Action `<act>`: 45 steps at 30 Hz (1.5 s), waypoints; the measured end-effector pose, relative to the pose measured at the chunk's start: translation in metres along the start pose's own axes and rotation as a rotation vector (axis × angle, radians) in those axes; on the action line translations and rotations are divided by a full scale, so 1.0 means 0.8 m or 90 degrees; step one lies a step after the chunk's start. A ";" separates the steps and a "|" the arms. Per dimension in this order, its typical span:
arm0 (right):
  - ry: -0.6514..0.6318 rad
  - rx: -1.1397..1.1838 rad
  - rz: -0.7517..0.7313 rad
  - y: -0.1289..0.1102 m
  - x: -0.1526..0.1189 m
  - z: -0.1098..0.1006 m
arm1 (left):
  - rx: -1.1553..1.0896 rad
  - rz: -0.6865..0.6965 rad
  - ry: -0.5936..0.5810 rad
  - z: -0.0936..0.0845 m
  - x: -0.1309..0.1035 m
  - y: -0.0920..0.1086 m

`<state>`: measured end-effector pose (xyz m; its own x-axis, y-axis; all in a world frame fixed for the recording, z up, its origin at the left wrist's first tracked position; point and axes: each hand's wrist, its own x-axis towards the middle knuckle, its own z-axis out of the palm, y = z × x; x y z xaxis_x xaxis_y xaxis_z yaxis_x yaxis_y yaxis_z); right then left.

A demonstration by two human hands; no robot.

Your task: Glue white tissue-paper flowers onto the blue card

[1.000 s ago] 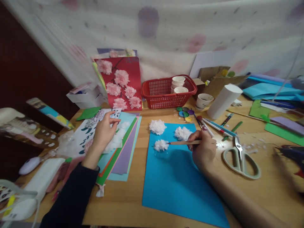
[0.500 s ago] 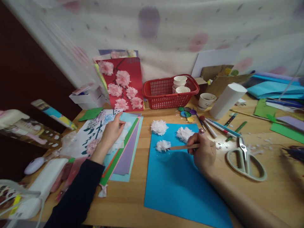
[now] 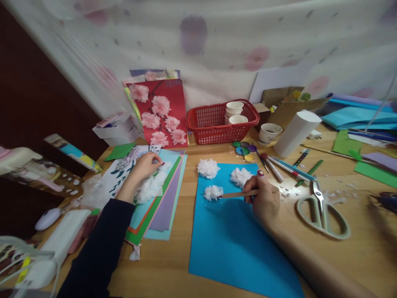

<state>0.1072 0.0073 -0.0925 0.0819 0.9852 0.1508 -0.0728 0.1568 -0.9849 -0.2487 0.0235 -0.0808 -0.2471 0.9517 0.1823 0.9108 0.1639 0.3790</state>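
Observation:
My right hand (image 3: 265, 196) grips a thin wooden stick (image 3: 237, 193). The stick's tip touches the edge of a small white tissue-paper flower (image 3: 213, 192) lying on a blue sheet of paper (image 3: 226, 240). Two larger white tissue flowers, one at the sheet's corner (image 3: 208, 168) and one beside my right fingers (image 3: 240, 177), also lie there. Over to the left, my left hand (image 3: 147, 165) bends down above a pile of thin white tissue paper (image 3: 151, 187), its fingertips closed together on the tissue. Coloured sheets (image 3: 161, 215) are stacked under the pile.
White-handled scissors (image 3: 322, 213) lie right of the blue sheet, near pens and brushes (image 3: 290, 167) and paper scraps. Behind stand a red basket (image 3: 214, 124) with paper cups, a white roll (image 3: 297, 132) and a red card with pink flowers (image 3: 166, 116). A power strip (image 3: 58, 248) lies left.
My left hand has lowered and its fingers have closed at the tissue paper, where the index finger was raised before. More of the white pile now shows. My right hand and the stick hardly moved.

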 end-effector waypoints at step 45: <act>-0.155 -0.280 -0.334 0.023 -0.020 -0.005 | -0.380 0.168 -0.296 0.062 -0.109 0.170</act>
<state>0.1089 -0.0061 -0.1133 -0.2309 0.7834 0.5771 0.3259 0.6211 -0.7127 -0.0872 -0.0245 -0.0900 0.2351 0.9719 -0.0139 0.5570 -0.1230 0.8214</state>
